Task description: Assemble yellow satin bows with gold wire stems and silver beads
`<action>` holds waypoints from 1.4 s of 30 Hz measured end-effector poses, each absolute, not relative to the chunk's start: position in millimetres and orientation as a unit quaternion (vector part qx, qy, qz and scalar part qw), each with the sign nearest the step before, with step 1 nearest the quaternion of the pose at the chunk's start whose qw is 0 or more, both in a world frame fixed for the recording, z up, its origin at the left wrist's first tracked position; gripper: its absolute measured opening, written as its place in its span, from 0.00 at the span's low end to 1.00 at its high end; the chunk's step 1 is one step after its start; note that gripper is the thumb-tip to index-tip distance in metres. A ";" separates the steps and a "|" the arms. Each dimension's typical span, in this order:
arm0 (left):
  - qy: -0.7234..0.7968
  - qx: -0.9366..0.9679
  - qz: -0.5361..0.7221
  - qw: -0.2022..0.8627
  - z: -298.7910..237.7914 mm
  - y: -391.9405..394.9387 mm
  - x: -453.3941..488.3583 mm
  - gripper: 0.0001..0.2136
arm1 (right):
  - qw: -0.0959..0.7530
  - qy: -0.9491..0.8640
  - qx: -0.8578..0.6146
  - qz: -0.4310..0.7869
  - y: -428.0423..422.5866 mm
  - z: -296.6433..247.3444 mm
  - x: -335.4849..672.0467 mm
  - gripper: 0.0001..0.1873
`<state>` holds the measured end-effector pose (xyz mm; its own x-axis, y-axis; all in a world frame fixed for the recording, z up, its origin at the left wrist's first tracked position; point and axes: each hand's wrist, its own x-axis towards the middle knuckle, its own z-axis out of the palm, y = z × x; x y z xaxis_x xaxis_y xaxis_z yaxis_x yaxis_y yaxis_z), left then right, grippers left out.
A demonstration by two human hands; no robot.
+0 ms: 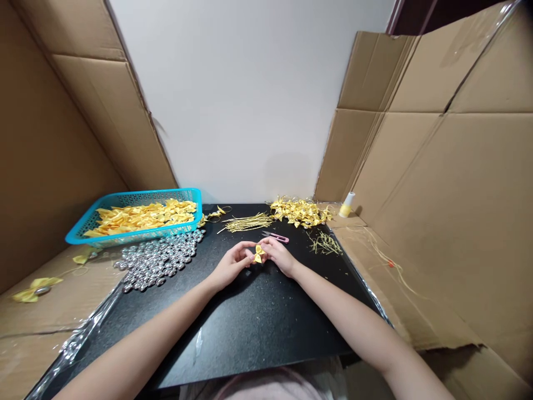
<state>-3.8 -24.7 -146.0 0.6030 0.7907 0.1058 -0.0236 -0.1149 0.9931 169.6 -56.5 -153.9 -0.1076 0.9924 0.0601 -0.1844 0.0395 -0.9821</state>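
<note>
A small yellow bow (259,254) is sitting just off the view's centre toward 6 o'clock, where the fingers of the left hand (235,262) are meeting it from 9 o'clock and those of the right hand (278,255) from about 2 o'clock. It is standing roughly upright, one lobe pointing toward 12 o'clock and another toward 6 o'clock, the waist narrowing between them. Its surface is looking smooth and bright. The fingers are covering part of its edges, so its back is staying hidden.
</note>
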 end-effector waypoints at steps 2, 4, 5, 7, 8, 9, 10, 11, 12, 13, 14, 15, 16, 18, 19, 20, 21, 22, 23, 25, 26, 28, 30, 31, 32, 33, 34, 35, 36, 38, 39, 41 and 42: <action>0.276 0.679 0.342 0.588 -147.0 -26.1 -3.4 0.21 | 0.535 -0.485 -0.422 0.547 -56.3 -154.6 168.3 0.23; 0.266 0.699 0.341 0.569 -148.6 -26.8 -3.5 0.20 | 0.545 -0.478 -0.433 0.536 -57.3 -154.3 166.8 0.21; 0.265 0.712 0.338 0.555 -149.6 -26.8 -3.7 0.19 | 0.552 -0.472 -0.437 0.531 -58.1 -154.1 166.0 0.20; 0.266 0.740 0.332 0.521 -151.1 -26.7 -3.8 0.18 | 0.569 -0.456 -0.443 0.521 -59.4 -154.2 164.4 0.19; 0.266 0.753 0.330 0.503 -151.5 -26.7 -3.7 0.17 | 0.578 -0.447 -0.445 0.517 -59.8 -154.6 163.7 0.18; 0.264 0.764 0.330 0.488 -151.6 -26.9 -3.5 0.16 | 0.587 -0.437 -0.448 0.514 -60.0 -155.2 163.1 0.18; 0.262 0.772 0.332 0.474 -151.4 -27.2 -3.1 0.15 | 0.594 -0.428 -0.450 0.511 -59.9 -155.9 162.5 0.18; 0.259 0.778 0.335 0.464 -151.0 -27.6 -2.6 0.14 | 0.601 -0.419 -0.452 0.510 -59.7 -156.7 161.9 0.18; 0.256 0.782 0.338 0.456 -150.6 -28.1 -1.9 0.13 | 0.606 -0.410 -0.453 0.510 -59.4 -157.4 161.5 0.18; 0.255 0.784 0.341 0.452 -150.2 -28.4 -1.3 0.12 | 0.608 -0.404 -0.454 0.511 -59.1 -157.9 161.1 0.19; 0.256 0.783 0.343 0.451 -150.1 -28.7 -0.7 0.12 | 0.609 -0.398 -0.454 0.514 -58.8 -158.2 160.7 0.19; 0.258 0.780 0.346 0.454 -150.2 -28.8 -0.2 0.12 | 0.609 -0.394 -0.454 0.517 -58.6 -158.2 160.5 0.20; 0.261 0.774 0.348 0.461 -150.5 -28.7 0.2 0.12 | 0.609 -0.390 -0.454 0.521 -58.5 -157.9 160.3 0.20; 0.266 0.757 0.350 0.483 -151.3 -28.6 0.9 0.13 | 0.608 -0.383 -0.454 0.527 -58.8 -156.9 160.2 0.21; 0.267 0.749 0.351 0.495 -151.6 -28.6 1.2 0.14 | 0.608 -0.379 -0.455 0.529 -59.1 -156.3 160.3 0.22; 0.266 0.739 0.352 0.508 -151.8 -28.7 1.5 0.14 | 0.608 -0.377 -0.456 0.530 -59.5 -155.7 160.4 0.22; 0.265 0.730 0.354 0.521 -151.8 -29.0 1.8 0.14 | 0.608 -0.375 -0.457 0.530 -60.0 -155.2 160.5 0.21; 0.263 0.721 0.356 0.532 -151.6 -29.4 2.2 0.14 | 0.607 -0.374 -0.458 0.530 -60.5 -154.8 160.8 0.21; 0.262 0.713 0.358 0.542 -151.4 -29.8 2.5 0.15 | 0.606 -0.375 -0.458 0.531 -61.0 -154.4 161.1 0.21; 0.264 0.699 0.364 0.556 -151.0 -30.4 3.1 0.16 | 0.603 -0.381 -0.458 0.530 -61.9 -153.9 161.9 0.21; 0.267 0.693 0.369 0.559 -151.1 -30.4 3.2 0.17 | 0.601 -0.385 -0.459 0.529 -62.4 -153.6 162.3 0.21; 0.275 0.679 0.380 0.565 -151.5 -29.8 3.2 0.18 | 0.596 -0.394 -0.461 0.526 -63.3 -153.1 163.2 0.21; 0.281 0.667 0.384 0.573 -152.4 -29.2 3.0 0.19 | 0.590 -0.405 -0.464 0.522 -64.5 -152.3 163.9 0.20; 0.284 0.663 0.380 0.579 -152.8 -29.0 3.0 0.20 | 0.586 -0.412 -0.465 0.520 -65.2 -151.8 164.1 0.20; 0.285 0.662 0.373 0.584 -153.1 -28.9 3.0 0.20 | 0.583 -0.419 -0.465 0.518 -65.8 -151.3 164.1 0.19; 0.286 0.662 0.366 0.589 -153.4 -29.0 3.0 0.20 | 0.579 -0.427 -0.465 0.516 -66.4 -151.0 164.1 0.18; 0.286 0.662 0.359 0.593 -153.5 -29.2 3.1 0.20 | 0.576 -0.434 -0.464 0.515 -66.9 -150.8 163.9 0.17; 0.288 0.661 0.354 0.596 -153.6 -29.4 3.3 0.20 | 0.574 -0.439 -0.463 0.513 -67.2 -150.8 163.7 0.17; 0.290 0.660 0.351 0.597 -153.6 -29.5 3.5 0.19 | 0.574 -0.442 -0.462 0.511 -67.2 -151.1 163.5 0.16; 0.296 0.657 0.349 0.599 -153.5 -29.4 4.1 0.19 | 0.578 -0.443 -0.461 0.507 -66.8 -152.1 163.2 0.16; 0.298 0.655 0.348 0.601 -153.5 -29.2 4.5 0.19 | 0.582 -0.443 -0.459 0.505 -66.4 -152.8 163.1 0.17; 0.299 0.653 0.344 0.605 -153.4 -28.6 5.2 0.19 | 0.590 -0.443 -0.455 0.499 -65.6 -153.7 163.3 0.18; 0.299 0.652 0.342 0.607 -153.4 -28.3 5.5 0.19 | 0.593 -0.444 -0.453 0.496 -65.3 -154.0 163.5 0.18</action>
